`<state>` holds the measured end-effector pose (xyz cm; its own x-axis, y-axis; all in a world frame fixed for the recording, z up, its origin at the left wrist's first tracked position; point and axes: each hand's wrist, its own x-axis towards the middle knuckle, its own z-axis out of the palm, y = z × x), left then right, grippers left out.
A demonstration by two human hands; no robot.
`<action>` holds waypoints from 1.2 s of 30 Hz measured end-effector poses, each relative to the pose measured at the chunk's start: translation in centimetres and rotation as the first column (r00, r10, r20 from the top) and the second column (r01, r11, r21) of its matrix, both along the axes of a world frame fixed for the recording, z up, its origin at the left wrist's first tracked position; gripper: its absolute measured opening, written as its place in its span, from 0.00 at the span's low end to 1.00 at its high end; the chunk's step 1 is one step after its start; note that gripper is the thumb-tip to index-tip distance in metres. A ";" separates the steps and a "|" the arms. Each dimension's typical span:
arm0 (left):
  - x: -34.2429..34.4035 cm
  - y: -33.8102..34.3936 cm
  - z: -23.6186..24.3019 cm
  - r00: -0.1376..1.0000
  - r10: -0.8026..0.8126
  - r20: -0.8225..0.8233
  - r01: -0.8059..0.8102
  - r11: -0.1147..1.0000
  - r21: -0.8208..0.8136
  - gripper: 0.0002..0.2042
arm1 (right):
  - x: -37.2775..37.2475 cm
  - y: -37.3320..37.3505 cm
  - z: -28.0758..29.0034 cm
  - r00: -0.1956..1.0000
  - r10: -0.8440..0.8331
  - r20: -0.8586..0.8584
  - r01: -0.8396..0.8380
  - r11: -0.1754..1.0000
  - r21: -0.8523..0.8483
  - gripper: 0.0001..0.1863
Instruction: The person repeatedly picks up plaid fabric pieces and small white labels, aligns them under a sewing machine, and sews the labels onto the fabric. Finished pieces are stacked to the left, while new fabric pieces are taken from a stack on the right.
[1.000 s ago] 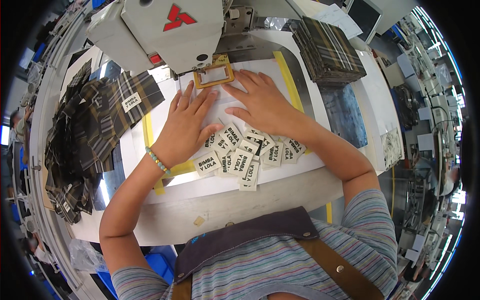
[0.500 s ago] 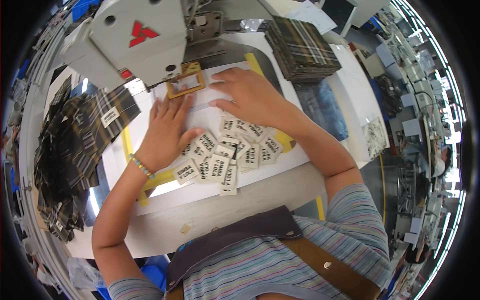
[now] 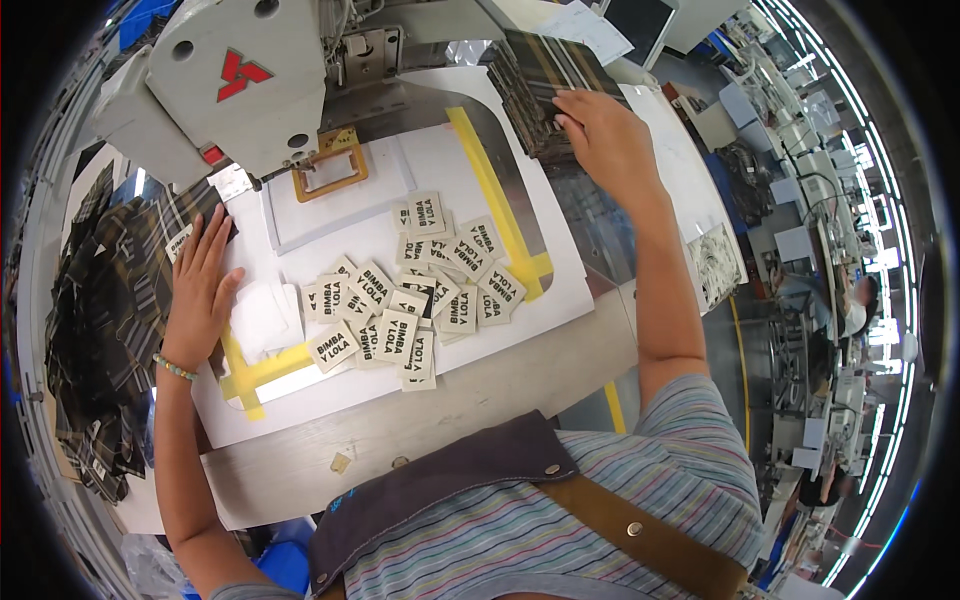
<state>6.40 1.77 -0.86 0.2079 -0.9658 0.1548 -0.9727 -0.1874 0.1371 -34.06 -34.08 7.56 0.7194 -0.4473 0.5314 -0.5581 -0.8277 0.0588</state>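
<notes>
My left hand [image 3: 200, 295] lies with its fingers stretched over the edge of the left pile of dark plaid fabric [image 3: 95, 300], by a piece bearing a pale label [image 3: 178, 242]. At the back right, my right hand [image 3: 612, 145] has its fingers curled onto the top of a stack of plaid pieces [image 3: 535, 65]. Between my hands, several cream printed labels [image 3: 398, 335] lie scattered on a white sheet [image 3: 500, 340] with yellow tape [image 3: 485, 180]. A small orange frame [image 3: 347, 182] sits under the machine's needle area, inside a pale rectangular outline [image 3: 300, 235].
The white machine head [image 3: 200, 110] overhangs the back left. A screen [image 3: 635, 25] and papers [image 3: 590, 30] are behind the stack. A blue bin [image 3: 285, 570] is below the table. A co-worker [image 3: 855, 305] is at a far workstation on the right.
Both hands have left the orange frame: my left hand moved left to the plaid pile, my right hand up and right onto the stack, uncovering labels and the pale outline.
</notes>
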 end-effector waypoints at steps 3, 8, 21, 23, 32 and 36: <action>0.8 0.8 0.1 1.000 -0.008 -0.025 0.009 1.000 0.020 0.31 | 0.3 0.3 0.7 0.999 -0.052 0.006 0.051 0.996 0.069 0.11; -1.5 0.2 2.5 0.999 -0.031 -0.033 0.026 0.990 -0.139 0.27 | 0.4 0.2 1.9 0.994 -0.108 0.030 0.099 0.970 0.224 0.09; -8.8 -3.5 6.4 0.911 -0.354 -0.214 0.273 0.903 -0.331 0.16 | -0.4 -1.7 1.8 0.967 -0.077 0.242 -0.042 0.892 0.450 0.10; -9.2 -3.7 6.5 0.898 -0.369 -0.240 0.287 0.904 -0.317 0.15 | -0.5 -1.6 2.6 0.981 -0.069 0.182 -0.030 0.871 0.490 0.09; -12.4 -7.0 7.5 0.834 -0.496 -0.242 0.365 0.825 -0.431 0.16 | 3.6 1.0 3.1 0.896 0.172 0.409 -0.186 0.983 -0.006 0.06; -14.5 -9.7 6.8 0.846 -0.510 -0.156 0.374 0.776 -0.507 0.20 | 6.1 5.1 1.1 0.912 0.321 0.253 -0.334 0.942 0.008 0.04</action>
